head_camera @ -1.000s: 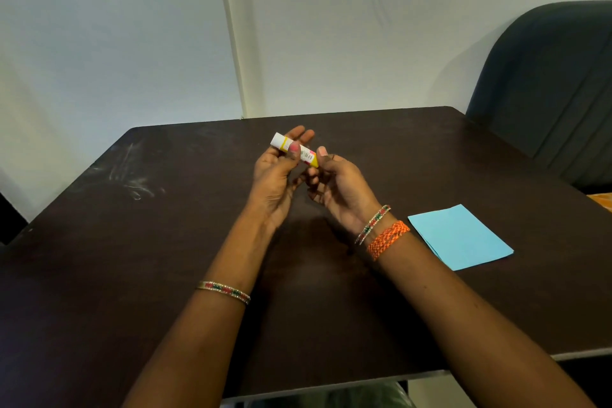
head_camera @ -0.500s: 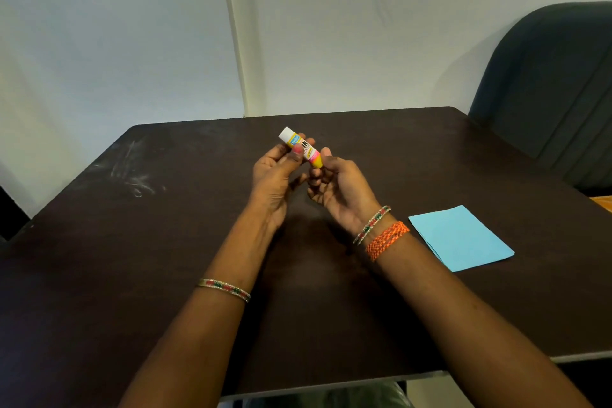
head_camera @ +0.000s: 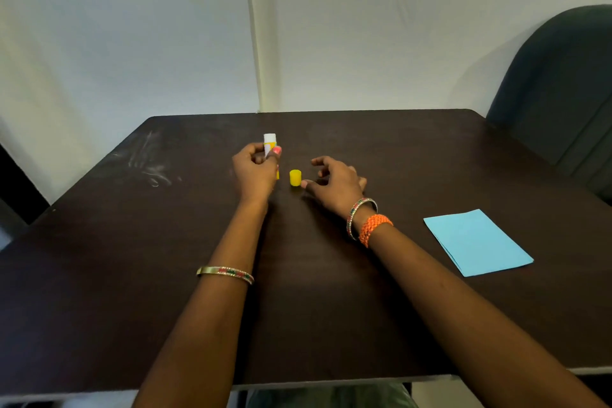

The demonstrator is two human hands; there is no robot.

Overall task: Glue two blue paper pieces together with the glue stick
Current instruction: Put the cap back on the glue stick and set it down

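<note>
With my left hand (head_camera: 256,172) gripping the glue stick (head_camera: 269,142) and my right hand (head_camera: 334,180) relaxed beside the cap (head_camera: 295,177), I'd fetch the blue paper (head_camera: 477,242) one sheet at a time.

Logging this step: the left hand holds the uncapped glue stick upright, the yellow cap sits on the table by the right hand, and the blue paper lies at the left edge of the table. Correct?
Not quite. The head view shows the blue paper on the table's right side, beyond the right hand. The rest holds: the left hand holds the uncapped glue stick upright, and the yellow cap stands by the right hand.

Bare forearms: a beaded bangle (head_camera: 225,274) on the left, a matching bangle (head_camera: 359,213) and orange woven band (head_camera: 374,228) on the right.
</note>
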